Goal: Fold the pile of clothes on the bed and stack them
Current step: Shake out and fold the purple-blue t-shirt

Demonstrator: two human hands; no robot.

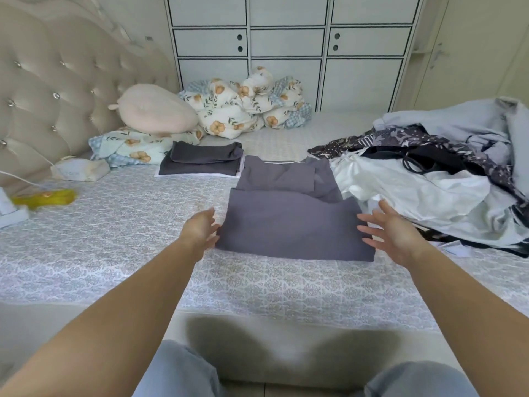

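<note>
Bed [128, 247] with patterned sheet, messy clothes pile [446, 179] on the right, half-folded grey top [289, 224] in the middle, folded dark stack [200, 161] behind. Left hand [200, 229] and right hand [392, 233] are spread at its sides.

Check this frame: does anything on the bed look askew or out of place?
Nothing is damaged or spilled. The grey garment lies half folded and slightly skewed between the open left hand and right hand. The unfolded pile sprawls right; the folded stack sits neat.
</note>
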